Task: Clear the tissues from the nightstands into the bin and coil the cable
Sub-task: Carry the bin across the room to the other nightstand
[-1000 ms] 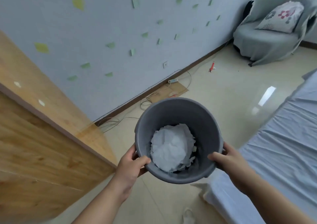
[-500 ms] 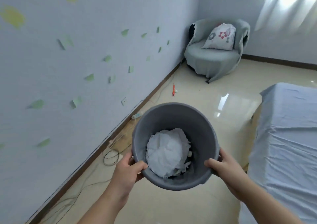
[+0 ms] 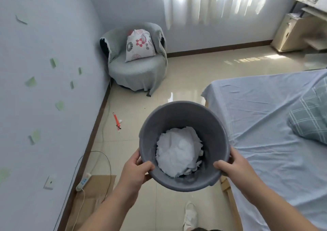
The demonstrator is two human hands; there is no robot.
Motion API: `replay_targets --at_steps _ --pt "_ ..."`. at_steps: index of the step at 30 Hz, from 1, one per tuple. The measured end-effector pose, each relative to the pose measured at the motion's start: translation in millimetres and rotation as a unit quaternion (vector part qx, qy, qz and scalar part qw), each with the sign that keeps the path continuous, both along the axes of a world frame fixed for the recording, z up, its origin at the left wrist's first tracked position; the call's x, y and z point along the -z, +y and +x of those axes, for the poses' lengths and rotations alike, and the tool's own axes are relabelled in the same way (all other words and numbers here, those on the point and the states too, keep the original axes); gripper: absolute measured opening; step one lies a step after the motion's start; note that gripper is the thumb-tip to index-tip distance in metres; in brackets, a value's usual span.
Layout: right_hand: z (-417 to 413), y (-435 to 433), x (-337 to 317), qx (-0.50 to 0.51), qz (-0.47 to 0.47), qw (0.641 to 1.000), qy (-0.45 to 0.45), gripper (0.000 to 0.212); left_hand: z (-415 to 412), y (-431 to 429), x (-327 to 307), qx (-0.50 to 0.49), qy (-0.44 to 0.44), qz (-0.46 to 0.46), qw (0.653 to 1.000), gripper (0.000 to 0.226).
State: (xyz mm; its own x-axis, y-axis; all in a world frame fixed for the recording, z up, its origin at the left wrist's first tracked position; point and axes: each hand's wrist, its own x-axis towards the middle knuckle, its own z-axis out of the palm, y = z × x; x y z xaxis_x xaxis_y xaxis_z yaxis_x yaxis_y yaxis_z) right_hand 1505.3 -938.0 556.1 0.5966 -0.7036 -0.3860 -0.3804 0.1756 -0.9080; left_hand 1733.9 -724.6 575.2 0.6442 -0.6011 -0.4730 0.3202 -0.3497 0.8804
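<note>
- Your left hand (image 3: 136, 170) and right hand (image 3: 233, 165) each grip the grey bin (image 3: 184, 117) by its rim, thumbs hooked inside.
- You hold it above the floor, beside the bed (image 3: 265, 142).
- Crumpled tissues (image 3: 177, 151) lie inside it.

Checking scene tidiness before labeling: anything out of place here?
Orange tool lies loose on the floor by the baseboard; black cable sprawls uncoiled near the power strip. Tissues sit inside the gray bin, none spilled.
</note>
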Motion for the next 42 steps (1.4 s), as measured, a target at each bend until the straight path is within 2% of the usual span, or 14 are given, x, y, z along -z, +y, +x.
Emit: replay_targets --at_steps 7,12,16,20,25,29,36,42 --pt "162 -140 -26 -0.004 -0.026 1.000 -0.009 0.036 164 -133 -19 -0.003 -0.012 -0.010 1.000 0.057" --pt "267 -222 -19 0.007 -0.061 0.998 0.000 0.036 279 -224 -2 0.010 -0.018 -0.022 1.000 0.060" --pt "349 -274 4 0.055 -0.039 0.998 0.009 0.035 374 -302 22 0.040 0.006 -0.019 0.999 0.064" --pt "414 -332 -1 0.151 -0.007 0.988 0.021 0.033 455 -398 14 0.101 0.035 -0.026 0.994 0.064" --pt "456 -422 -27 0.219 -0.030 0.975 0.029 0.029 520 -533 -10 0.191 0.022 -0.036 0.981 0.068" --pt "487 -506 -21 0.244 -0.036 0.969 0.024 0.030 556 -631 -7 0.234 0.010 -0.031 0.972 0.066" --pt "572 -693 1 0.232 0.020 0.972 0.007 0.024 633 -803 -7 0.207 0.007 -0.005 0.978 0.061" --pt "597 -842 -31 0.214 -0.030 0.976 0.024 0.032 672 -949 -23 0.225 0.006 -0.020 0.974 0.061"
